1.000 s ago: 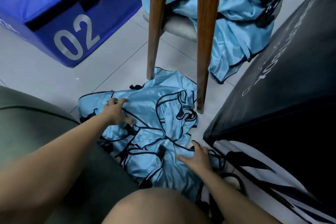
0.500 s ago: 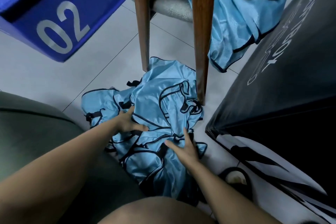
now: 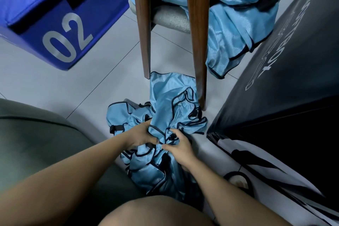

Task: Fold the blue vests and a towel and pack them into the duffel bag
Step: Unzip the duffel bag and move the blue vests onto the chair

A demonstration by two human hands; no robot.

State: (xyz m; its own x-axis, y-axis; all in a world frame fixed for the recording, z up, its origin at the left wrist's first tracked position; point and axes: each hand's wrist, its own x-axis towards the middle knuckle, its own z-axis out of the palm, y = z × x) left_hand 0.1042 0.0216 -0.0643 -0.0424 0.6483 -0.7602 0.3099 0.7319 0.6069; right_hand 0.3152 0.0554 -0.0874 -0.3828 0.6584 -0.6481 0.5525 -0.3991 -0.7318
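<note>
A crumpled heap of light blue vests (image 3: pixel 165 101) with black trim lies on the tiled floor below the chair legs. My left hand (image 3: pixel 141 136) grips a bunch of the fabric at the heap's middle. My right hand (image 3: pixel 178 146) pinches the cloth right beside it, the two hands almost touching. More blue vests (image 3: pixel 238 24) hang over the chair seat at the top. A big black bag (image 3: pixel 286 71) with white lettering stands at the right. No towel is in view.
Two wooden chair legs (image 3: pixel 198 42) stand just above the heap. A blue box marked 02 (image 3: pixel 60 24) sits at the upper left. A grey-green cushion (image 3: pixel 36 143) fills the lower left, my knee (image 3: pixel 156 213) is at the bottom, and a slipper (image 3: pixel 238 181) lies near the bag.
Both hands moved inward from the heap's sides and closed on the fabric at its middle. The vests have been bunched together into a tighter pile.
</note>
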